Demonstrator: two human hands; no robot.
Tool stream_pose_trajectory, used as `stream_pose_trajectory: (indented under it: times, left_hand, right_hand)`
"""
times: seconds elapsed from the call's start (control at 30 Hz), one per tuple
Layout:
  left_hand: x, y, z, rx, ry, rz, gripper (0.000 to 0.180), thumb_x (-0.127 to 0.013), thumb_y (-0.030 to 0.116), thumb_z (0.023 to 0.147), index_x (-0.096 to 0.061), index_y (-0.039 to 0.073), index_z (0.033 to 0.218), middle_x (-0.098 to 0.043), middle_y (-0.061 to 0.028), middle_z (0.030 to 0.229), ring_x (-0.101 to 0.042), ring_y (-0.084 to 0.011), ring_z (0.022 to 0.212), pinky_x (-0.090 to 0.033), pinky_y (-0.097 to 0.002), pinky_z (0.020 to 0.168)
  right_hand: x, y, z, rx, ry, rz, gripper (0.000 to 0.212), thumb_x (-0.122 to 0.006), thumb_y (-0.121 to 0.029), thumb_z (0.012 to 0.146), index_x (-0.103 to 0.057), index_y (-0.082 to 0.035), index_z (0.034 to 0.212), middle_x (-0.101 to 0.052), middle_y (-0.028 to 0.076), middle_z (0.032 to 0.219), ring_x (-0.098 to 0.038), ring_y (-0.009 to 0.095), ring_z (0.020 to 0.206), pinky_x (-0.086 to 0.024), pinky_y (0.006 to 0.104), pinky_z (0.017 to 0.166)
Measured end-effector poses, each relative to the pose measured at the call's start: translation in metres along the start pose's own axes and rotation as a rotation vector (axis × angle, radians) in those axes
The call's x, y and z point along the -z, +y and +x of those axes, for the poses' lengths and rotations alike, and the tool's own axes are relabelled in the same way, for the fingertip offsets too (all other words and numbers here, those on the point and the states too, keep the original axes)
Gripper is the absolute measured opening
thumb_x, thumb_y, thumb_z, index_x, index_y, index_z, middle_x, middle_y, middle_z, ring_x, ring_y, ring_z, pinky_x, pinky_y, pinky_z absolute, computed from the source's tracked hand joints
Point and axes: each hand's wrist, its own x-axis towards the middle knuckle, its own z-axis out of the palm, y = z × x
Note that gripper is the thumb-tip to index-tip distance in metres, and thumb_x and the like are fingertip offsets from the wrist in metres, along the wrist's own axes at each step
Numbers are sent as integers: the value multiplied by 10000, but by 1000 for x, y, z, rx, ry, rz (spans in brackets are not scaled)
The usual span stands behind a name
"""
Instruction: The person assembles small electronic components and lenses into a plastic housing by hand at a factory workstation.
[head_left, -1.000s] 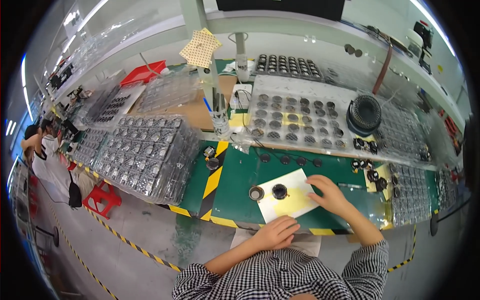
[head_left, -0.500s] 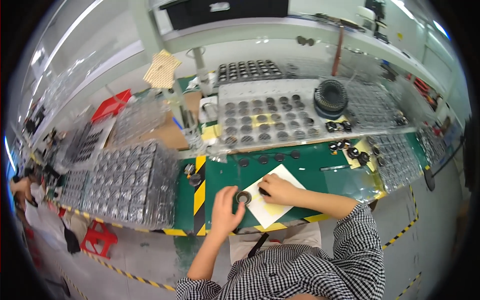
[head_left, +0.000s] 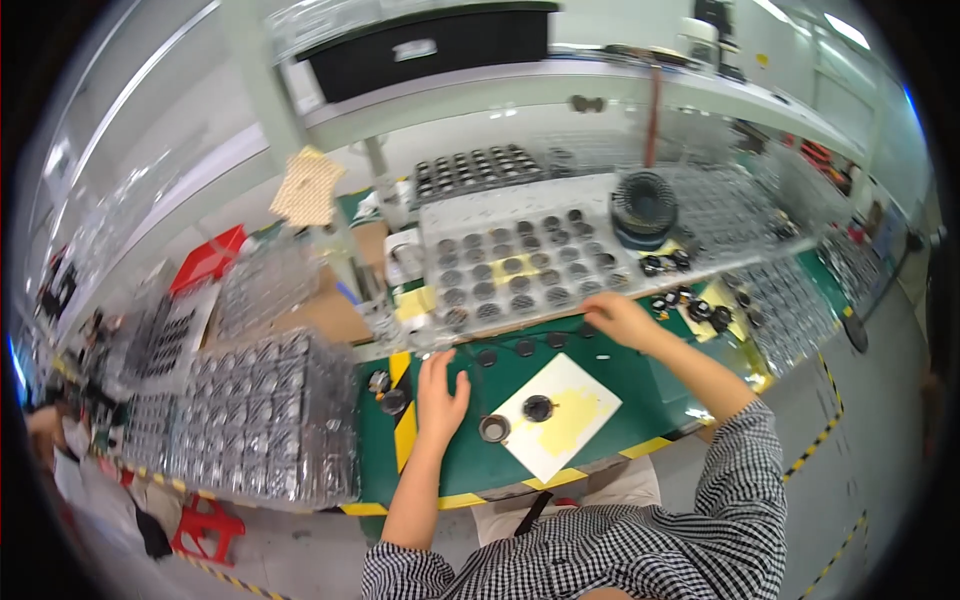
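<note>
My left hand (head_left: pixel 442 398) hovers over the green mat with its fingers stretched out and nothing in it. Left of the white card, overlapping its edge, lies a round ring-shaped part (head_left: pixel 494 428). On the white card (head_left: pixel 540 460) with yellow patches sits a black round component (head_left: pixel 537 408) with a small gold tab. My right hand (head_left: pixel 622 322) reaches to the back of the mat, its bent fingertips at the rightmost small black disc (head_left: pixel 588 329), which they partly cover. Other black discs (head_left: pixel 525 347) lie in a row left of it.
A clear tray (head_left: pixel 520 284) of dark round parts stands behind the mat. Stacked clear trays (head_left: pixel 250 420) rise at left. A black reel-like stack (head_left: pixel 643 208) stands at back right, near loose black components (head_left: pixel 708 314). Striped tape (head_left: pixel 404 430) crosses the mat.
My right hand has left the black component on the card and moved back and right to the disc row. My left hand has let go of the ring-shaped part. The view has shifted.
</note>
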Motion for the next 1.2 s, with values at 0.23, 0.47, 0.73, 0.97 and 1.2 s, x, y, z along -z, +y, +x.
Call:
stream_pose_trajectory:
  times: [0.23,0.47,0.73,0.97,1.2]
  left_hand:
    - [23,17,-3,-14,113,4,362,-620,44,841,-552,5,1194,-548,-202,1185,-532,-385,1127,-431,-422,980]
    - [147,82,-61,-110,347,581,546,-746,106,680,-574,34,1193,-533,-158,1200,-519,-360,1100,-387,-514,978]
    - [238,55,-106,424,374,683,344,-762,247,799,-689,136,1116,-477,-159,1338,-324,-404,1334,-280,-473,1104]
    - [269,60,-70,277,480,619,165,-719,168,830,-725,104,982,-615,-97,1095,-439,-350,1194,-345,-463,1028]
    - [306,53,-27,70,813,566,151,-654,132,901,-702,41,1012,-641,-100,1081,-508,-297,1143,-336,-403,1050]
  right_hand:
    - [-33,-41,-9,27,-105,85,146,-627,-81,870,-660,2,986,-655,141,956,-639,288,882,-511,359,768]
    - [-80,-94,-8,281,-256,171,149,-636,-98,864,-670,-23,989,-663,126,1000,-625,314,957,-501,388,829]
    - [-104,-143,-6,402,-389,296,161,-624,-135,885,-679,-55,1015,-663,107,1014,-628,292,960,-506,373,823]
    - [-82,-138,-39,448,-345,281,147,-636,-124,876,-693,-53,991,-676,97,969,-646,280,905,-523,353,777]
    - [-39,-115,-78,421,-183,226,126,-659,-104,857,-701,-55,965,-686,95,950,-655,271,893,-533,359,769]
